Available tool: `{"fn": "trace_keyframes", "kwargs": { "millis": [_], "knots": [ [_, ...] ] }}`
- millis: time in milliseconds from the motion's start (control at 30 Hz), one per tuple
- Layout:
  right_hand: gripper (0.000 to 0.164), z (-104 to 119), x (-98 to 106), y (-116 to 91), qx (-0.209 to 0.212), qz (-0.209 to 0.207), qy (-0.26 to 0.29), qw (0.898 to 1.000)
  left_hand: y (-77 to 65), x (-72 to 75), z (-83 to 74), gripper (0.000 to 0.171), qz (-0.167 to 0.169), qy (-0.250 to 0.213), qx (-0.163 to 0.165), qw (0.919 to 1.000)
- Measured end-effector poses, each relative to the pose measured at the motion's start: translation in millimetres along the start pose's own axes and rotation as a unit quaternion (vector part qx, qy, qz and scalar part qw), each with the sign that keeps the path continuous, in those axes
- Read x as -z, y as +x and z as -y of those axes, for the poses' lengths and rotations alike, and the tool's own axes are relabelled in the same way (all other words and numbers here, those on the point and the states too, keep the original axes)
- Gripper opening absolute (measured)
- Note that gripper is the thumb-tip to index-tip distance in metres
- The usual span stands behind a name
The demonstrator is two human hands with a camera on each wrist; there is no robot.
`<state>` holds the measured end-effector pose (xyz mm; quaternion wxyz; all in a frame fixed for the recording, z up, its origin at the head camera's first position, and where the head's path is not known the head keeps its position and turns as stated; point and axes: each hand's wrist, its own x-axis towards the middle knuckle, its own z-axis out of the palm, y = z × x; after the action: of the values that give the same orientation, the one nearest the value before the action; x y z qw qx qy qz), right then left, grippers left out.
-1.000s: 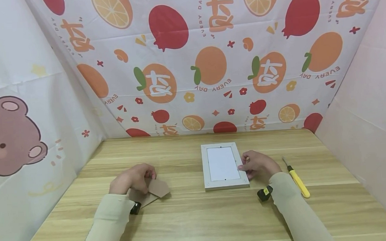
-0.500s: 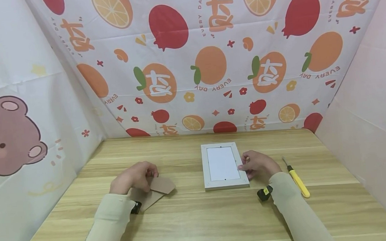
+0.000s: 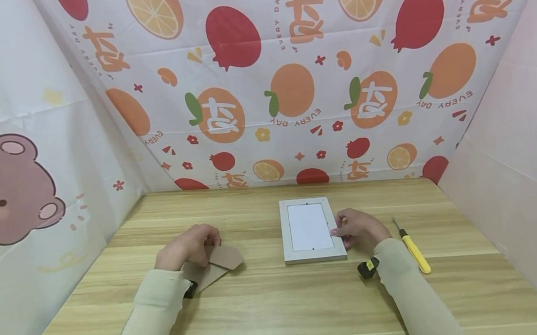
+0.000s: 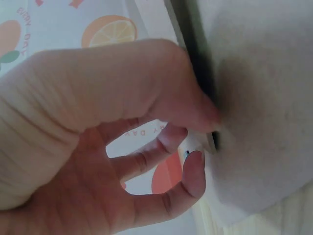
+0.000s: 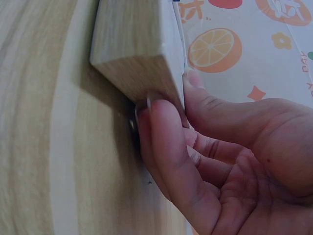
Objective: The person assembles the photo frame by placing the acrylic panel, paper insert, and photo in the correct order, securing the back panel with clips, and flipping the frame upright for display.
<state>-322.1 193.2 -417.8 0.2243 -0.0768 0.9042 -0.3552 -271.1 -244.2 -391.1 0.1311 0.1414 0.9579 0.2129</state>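
On the left of the table in the head view, my left hand [image 3: 188,249] pinches a brown picture-frame backing board [image 3: 203,278] with a folded flap [image 3: 227,257] lying across it. In the left wrist view the thumb presses the brown board [image 4: 264,122], while the other fingers bend towards its edge. A pale picture frame [image 3: 312,256] with a white panel [image 3: 310,227] in its middle lies flat. My right hand [image 3: 355,229] grips its right edge, thumb on top. The right wrist view shows fingers [image 5: 168,132] against the thick side of the frame [image 5: 129,73].
A screwdriver with a yellow handle [image 3: 414,253] lies to the right of my right forearm. The wood-grain table [image 3: 277,310] ends at a fruit-print cloth [image 3: 255,107] behind, with a bear-print cloth [image 3: 16,193] on the left and a plain pale cloth [image 3: 513,163] on the right.
The backing board and its flap have shifted a little to the right with my left hand, mostly in the first half second. My right hand and the frame hold still.
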Motion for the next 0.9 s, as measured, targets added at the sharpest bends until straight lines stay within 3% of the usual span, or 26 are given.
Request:
{"fn": "trace_keyframes", "kwargs": {
  "millis": [367,900],
  "knots": [
    [0.02,-1,1,2,-0.004,-0.006,0.004,1.0,0.1,1.8,-8.1,0.05,-0.008,0.016,-0.021,0.9996],
    [0.021,-1,-2,0,0.001,-0.009,0.002,1.0,8.7,5.1,-33.1,0.049,-0.009,-0.003,-0.075,0.9971]
  ]
}}
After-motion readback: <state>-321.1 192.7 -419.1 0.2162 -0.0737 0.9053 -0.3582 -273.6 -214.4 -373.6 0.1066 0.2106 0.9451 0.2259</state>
